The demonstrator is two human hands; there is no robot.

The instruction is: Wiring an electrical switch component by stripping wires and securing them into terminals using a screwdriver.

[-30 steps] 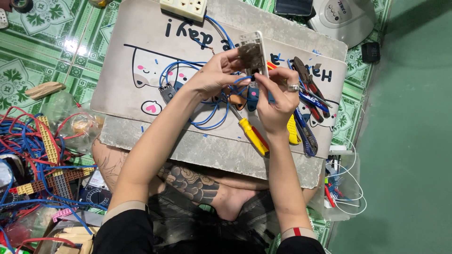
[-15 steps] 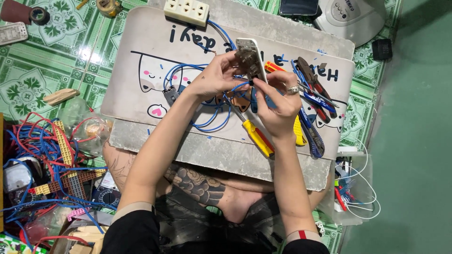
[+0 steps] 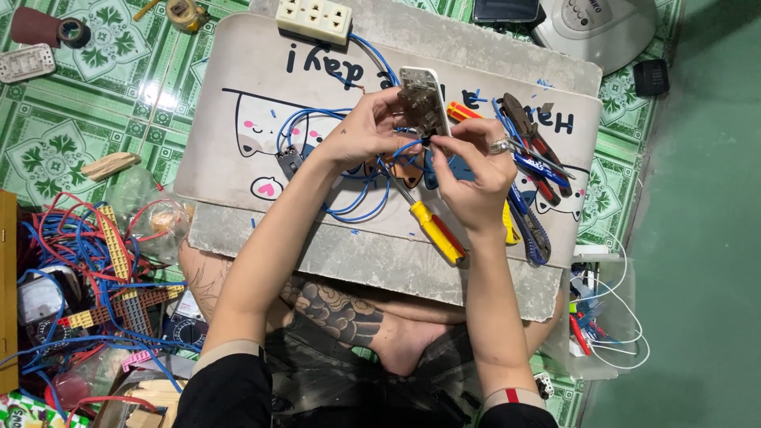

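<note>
My left hand (image 3: 366, 131) holds a white wall socket plate (image 3: 421, 97) back side up, its metal and brown terminals showing. My right hand (image 3: 468, 170), a ring on one finger, pinches a blue wire (image 3: 406, 147) at the plate's lower edge. More blue wire (image 3: 357, 202) loops on the mat under my hands. A yellow-and-red handled screwdriver (image 3: 434, 230) lies just below my right hand.
A beige mat (image 3: 238, 71) with cartoon faces lies on a concrete slab (image 3: 372, 261). Pliers and cutters (image 3: 531, 158) sit right of my hands. A white power strip (image 3: 313, 19) lies at the top, a tangle of red and blue wires (image 3: 79, 261) at the left.
Both hands with the socket plate stayed together over the mat; my right fingers shifted to the blue wire at the plate's lower edge. The camera view drifted slightly.
</note>
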